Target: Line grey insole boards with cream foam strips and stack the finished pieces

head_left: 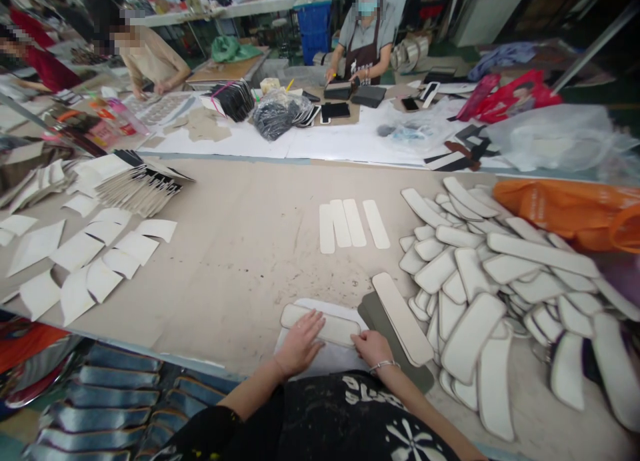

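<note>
A long white panel with rounded corners and a dark edge [337, 330] lies crosswise in front of me on a white sheet [300, 361]. My left hand [301, 344] rests flat on its middle, fingers stretched out. At the panel's right end, my right hand [373, 347] pinches the edge between thumb and bent fingers. Just right of my right hand, another cream panel [403, 319] lies slantwise on dark grey-green pieces [373, 307]. Farther up the table are several narrow white strips [349, 223], some of them overlapping.
A large heap of similar panels [475, 314] covers the right side, beside an orange bag [565, 211]. White cut pieces [100, 281] and a fanned stack [140, 184] lie at left. Across the table a co-worker [365, 41] handles dark pieces. Blue-grey bundles [100, 397] sit below the front edge.
</note>
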### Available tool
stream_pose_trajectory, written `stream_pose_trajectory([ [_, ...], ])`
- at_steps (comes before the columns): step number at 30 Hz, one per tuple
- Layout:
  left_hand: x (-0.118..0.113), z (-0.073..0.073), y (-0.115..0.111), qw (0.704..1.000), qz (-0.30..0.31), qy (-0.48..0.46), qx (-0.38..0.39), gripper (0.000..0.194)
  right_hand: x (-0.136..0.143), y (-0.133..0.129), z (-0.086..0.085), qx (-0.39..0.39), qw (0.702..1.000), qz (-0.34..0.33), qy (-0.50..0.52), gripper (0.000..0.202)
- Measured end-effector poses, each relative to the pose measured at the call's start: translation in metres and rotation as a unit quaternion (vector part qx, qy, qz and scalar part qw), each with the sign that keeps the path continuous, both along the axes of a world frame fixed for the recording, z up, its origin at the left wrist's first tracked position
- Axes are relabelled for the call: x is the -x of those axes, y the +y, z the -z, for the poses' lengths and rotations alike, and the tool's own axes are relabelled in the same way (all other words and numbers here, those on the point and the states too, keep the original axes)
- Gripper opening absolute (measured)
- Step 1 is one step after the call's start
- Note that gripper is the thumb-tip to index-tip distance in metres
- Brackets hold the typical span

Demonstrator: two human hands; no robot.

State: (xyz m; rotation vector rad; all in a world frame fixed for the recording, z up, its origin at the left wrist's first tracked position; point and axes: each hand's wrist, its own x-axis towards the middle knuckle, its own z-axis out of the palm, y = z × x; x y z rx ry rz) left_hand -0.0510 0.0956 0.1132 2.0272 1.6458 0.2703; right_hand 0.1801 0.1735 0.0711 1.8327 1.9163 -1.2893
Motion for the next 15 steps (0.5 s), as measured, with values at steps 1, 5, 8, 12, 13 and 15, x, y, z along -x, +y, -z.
stream_pose_trajectory([
  [1,-0.013,0.005,0.003,0.998,0.069,0.000,-0.011,0.056,0.000,0.000,-0.001,0.001,1.000,-0.004,0.001,0.037],
  [5,-0.031,0.028,0.013,0.989,0.141,0.042,-0.009,0.068,0.001,0.002,-0.003,0.007,1.000,-0.015,0.002,0.037],
  [8,-0.004,0.040,0.008,0.990,0.100,0.094,-0.009,0.068,0.001,0.001,-0.003,0.016,1.000,-0.016,-0.003,0.038],
  [12,0.048,0.042,-0.009,0.987,0.050,0.155,-0.009,0.063,0.001,0.001,-0.001,0.019,1.000,-0.014,-0.008,0.038],
  [13,0.057,0.042,-0.012,0.986,0.051,0.161,-0.009,0.064,0.001,0.002,-0.001,0.019,1.000,-0.015,-0.010,0.038],
  [15,0.068,0.045,-0.017,0.984,0.058,0.167,-0.015,0.067,0.002,0.003,-0.002,0.017,1.000,-0.020,-0.016,0.038],
])
